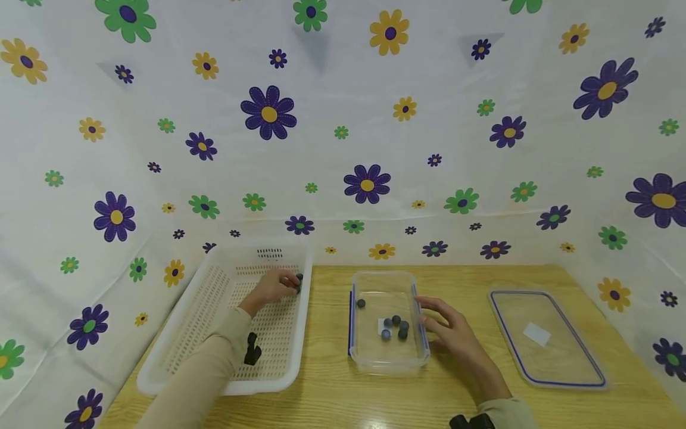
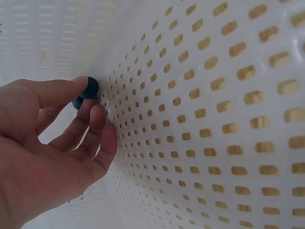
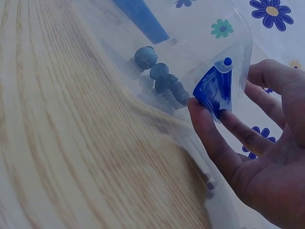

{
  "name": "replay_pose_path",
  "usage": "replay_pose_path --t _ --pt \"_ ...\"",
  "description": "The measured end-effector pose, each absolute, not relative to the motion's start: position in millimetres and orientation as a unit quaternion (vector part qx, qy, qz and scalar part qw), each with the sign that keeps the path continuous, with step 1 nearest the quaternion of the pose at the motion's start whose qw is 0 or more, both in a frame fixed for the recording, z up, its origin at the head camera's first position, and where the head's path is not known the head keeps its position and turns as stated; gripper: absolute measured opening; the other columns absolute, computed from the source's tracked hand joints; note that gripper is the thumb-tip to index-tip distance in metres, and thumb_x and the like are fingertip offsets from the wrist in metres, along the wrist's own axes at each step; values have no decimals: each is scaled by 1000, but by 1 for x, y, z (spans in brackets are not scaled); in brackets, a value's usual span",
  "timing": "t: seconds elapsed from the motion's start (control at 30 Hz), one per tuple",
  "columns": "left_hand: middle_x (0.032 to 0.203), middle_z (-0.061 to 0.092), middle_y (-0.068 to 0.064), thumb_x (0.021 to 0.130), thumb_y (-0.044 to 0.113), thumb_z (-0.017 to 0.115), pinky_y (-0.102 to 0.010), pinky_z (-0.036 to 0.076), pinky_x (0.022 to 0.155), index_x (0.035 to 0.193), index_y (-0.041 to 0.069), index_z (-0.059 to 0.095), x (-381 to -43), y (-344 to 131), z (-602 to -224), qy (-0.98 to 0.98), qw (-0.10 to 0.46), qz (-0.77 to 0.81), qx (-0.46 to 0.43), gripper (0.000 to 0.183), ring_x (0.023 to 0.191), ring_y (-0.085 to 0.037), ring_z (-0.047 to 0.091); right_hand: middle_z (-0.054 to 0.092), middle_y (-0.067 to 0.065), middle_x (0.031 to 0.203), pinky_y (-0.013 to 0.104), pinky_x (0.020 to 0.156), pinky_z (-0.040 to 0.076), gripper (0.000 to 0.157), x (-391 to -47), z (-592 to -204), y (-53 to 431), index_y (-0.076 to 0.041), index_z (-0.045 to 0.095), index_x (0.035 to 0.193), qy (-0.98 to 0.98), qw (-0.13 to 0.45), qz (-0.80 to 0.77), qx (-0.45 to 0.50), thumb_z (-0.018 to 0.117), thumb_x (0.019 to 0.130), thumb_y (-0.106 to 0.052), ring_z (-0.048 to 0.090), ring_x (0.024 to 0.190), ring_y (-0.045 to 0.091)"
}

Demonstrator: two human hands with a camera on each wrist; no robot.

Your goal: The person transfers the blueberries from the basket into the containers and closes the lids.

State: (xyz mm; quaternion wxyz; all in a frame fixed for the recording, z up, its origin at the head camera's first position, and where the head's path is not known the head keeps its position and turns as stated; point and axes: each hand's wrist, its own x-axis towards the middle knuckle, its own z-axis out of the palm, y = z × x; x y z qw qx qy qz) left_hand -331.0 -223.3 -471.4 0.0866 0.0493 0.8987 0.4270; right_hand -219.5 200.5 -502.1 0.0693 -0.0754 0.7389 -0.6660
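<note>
2 hands [image 1: 273, 286] [image 1: 455, 335], left pinching blueberry [image 2: 92, 88], second blueberry [image 2: 76, 103] partly hidden behind

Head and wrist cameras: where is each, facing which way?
Head: on the head, facing forward, down; left hand, right hand, beige sleeves show.
Left wrist: on that wrist, facing left hand in white perforated plastic basket.
Right wrist: on that wrist, facing right hand at clear plastic box.
Head and right wrist share its round blue berries.

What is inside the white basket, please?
The left hand and two dark blue balls at its fingertips. The sleeve covers part of the basket's floor; whatever lies beneath cannot be seen.
</note>
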Motion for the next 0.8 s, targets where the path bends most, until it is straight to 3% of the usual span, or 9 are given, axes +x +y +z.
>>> replay_pose_path --t 0.17,0.43,0.7,0.8 --pt "91 69 -12 82 -8 76 -31 53 60 103 -4 72 -330 -217 -472 910 76 400 75 22 81 -21 60 42 18 154 50 85 60 48 -220 -503 201 -12 51 149 737 72 -668 -72 63 104 -23 55 126 48" --pt "92 68 -14 83 -7 74 -40 58 65 102 -6 73 -324 -219 -463 913 65 395 78 20 73 -21 59 43 17 153 50 86 59 48 -220 -501 200 -13 52 149 742 67 -663 -74 63 104 -24 56 127 47" --pt "108 66 -22 92 -1 70 -53 57 89 113 -8 69 -314 -222 -443 868 72 488 61 23 94 -35 67 41 19 154 50 86 59 49 -219 -501 201 -11 49 150 740 68 -664 -80 62 105 -24 55 127 48" --pt "113 64 -23 93 2 70 -51 57 92 117 -8 67 -312 -222 -433 852 66 516 68 26 97 -34 66 41 19 155 49 85 60 50 -218 -501 201 -11 49 151 741 69 -663 -80 62 105 -25 55 127 48"
